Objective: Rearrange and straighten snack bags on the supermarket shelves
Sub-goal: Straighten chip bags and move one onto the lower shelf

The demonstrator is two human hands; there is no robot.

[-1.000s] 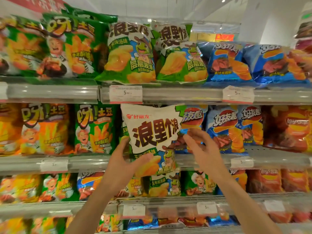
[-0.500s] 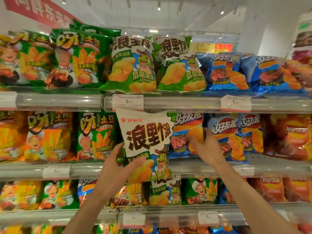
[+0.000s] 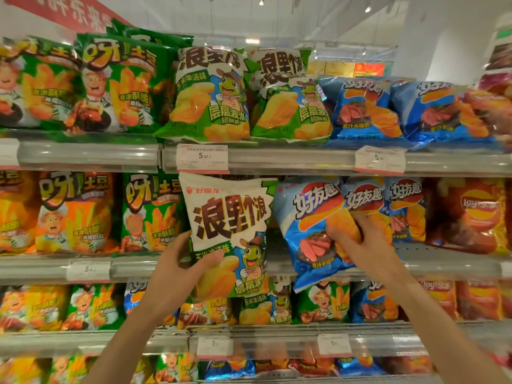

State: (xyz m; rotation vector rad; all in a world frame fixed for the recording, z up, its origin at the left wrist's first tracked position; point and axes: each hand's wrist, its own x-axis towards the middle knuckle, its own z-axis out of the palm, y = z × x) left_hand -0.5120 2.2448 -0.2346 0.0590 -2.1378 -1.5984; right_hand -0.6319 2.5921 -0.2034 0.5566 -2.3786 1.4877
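Note:
My left hand (image 3: 180, 275) grips the lower left part of a white and green snack bag with a cartoon frog (image 3: 230, 225), held upright in front of the second shelf (image 3: 133, 266). My right hand (image 3: 357, 245) grips a blue chip bag (image 3: 310, 217) by its right side; the bag tilts out of the shelf, its bottom hanging over the shelf edge. Behind the two bags the shelf shows a dark gap.
Two more blue bags (image 3: 404, 209) and a red-brown bag (image 3: 468, 214) stand to the right on the same shelf. Green and orange fries bags (image 3: 149, 214) stand to the left. The top shelf (image 3: 291, 159) and lower shelves hold several more bags. Price tags (image 3: 202, 157) hang on the rails.
My right hand went from hovering beside the white bag to the blue bag, took hold of it and pulled it forward. My left hand kept holding the white bag. The view tilted up.

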